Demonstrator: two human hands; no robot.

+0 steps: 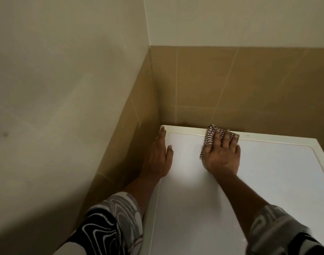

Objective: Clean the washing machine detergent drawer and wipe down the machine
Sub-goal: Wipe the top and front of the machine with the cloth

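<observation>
The white top of the washing machine fills the lower right of the head view, with a cream rim along its back edge. My right hand lies flat with spread fingers on a dark-and-white patterned cloth, pressing it onto the back rim of the top. My left hand rests flat on the machine's left edge near the back left corner, fingers straight. The detergent drawer is out of sight.
The machine stands in a corner. Tan tiled walls run close behind it and along its left side, with pale painted wall above. A narrow dark gap lies between the machine's left side and the wall.
</observation>
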